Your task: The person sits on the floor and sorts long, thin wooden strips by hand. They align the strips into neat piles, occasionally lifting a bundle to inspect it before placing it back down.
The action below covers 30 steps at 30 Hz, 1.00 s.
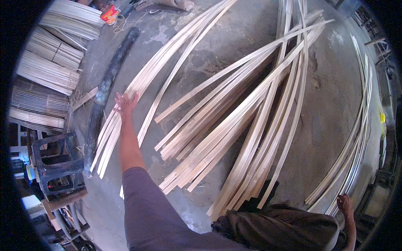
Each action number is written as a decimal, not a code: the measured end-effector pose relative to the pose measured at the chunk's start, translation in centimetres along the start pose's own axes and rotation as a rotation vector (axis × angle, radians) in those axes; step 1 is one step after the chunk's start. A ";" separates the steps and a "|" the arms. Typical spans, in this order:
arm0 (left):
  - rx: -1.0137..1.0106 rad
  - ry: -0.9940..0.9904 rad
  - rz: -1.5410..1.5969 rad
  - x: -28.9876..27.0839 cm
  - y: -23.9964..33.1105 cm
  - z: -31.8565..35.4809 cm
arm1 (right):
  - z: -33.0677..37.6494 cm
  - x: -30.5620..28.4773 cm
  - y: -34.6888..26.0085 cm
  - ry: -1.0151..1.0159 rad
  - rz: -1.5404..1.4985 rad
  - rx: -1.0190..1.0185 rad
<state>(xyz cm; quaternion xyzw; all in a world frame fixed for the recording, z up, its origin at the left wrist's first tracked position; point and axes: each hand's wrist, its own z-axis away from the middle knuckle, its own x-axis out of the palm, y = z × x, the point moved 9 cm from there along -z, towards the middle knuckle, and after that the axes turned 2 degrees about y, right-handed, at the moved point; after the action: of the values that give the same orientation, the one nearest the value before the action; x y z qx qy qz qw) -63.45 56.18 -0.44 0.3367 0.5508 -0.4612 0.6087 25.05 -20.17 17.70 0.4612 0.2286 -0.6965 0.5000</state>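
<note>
My left hand (126,104) reaches out at the left, fingers spread over a bundle of long pale bamboo-like strips (144,77) on the floor. The palm seems to touch the strips; they run from far middle to near left. At the lower right, my right hand (345,204) is beside the near ends of another thin bundle of strips (354,157). Its fingers look curled, and what they hold, if anything, is hidden. Between my hands, two thicker bundles of strips (226,140) cross each other at the far end. My knee under dark cloth (280,228) is near their ends.
A dark round pole (109,79) lies left of my left hand. Stacked bundles of strips (48,73) line the left side, with a black plastic stool (58,163) nearer. A red tub (109,15) stands at the far left. The concrete floor (201,62) is stained.
</note>
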 end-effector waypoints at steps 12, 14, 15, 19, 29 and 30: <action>0.375 -0.314 0.411 -1.0 3.1 6.7 | -4.3 -2.5 -4.7 0.018 -0.071 -0.036; 0.447 -0.332 0.322 -2.1 3.2 10.5 | -5.8 -2.3 -5.7 0.004 -0.099 -0.081; 0.464 -0.294 0.177 -1.4 3.0 11.9 | -6.8 -1.7 -6.1 -0.121 -0.072 0.017; 0.447 -0.166 -0.069 -0.2 3.8 16.5 | -8.5 -1.6 -7.6 -0.019 -0.129 -0.173; 0.435 0.166 0.057 -1.1 3.5 15.7 | -12.8 -2.8 -10.5 -0.049 -0.192 -0.163; 0.447 0.147 0.044 -0.7 3.6 15.3 | -13.0 -3.2 -10.8 -0.026 -0.194 -0.167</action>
<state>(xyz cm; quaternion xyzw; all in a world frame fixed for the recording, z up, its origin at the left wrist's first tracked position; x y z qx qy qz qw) -54.58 43.46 2.46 0.5079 0.4702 -0.5326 0.4871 20.91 -4.18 12.82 0.3843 0.3229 -0.7261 0.4698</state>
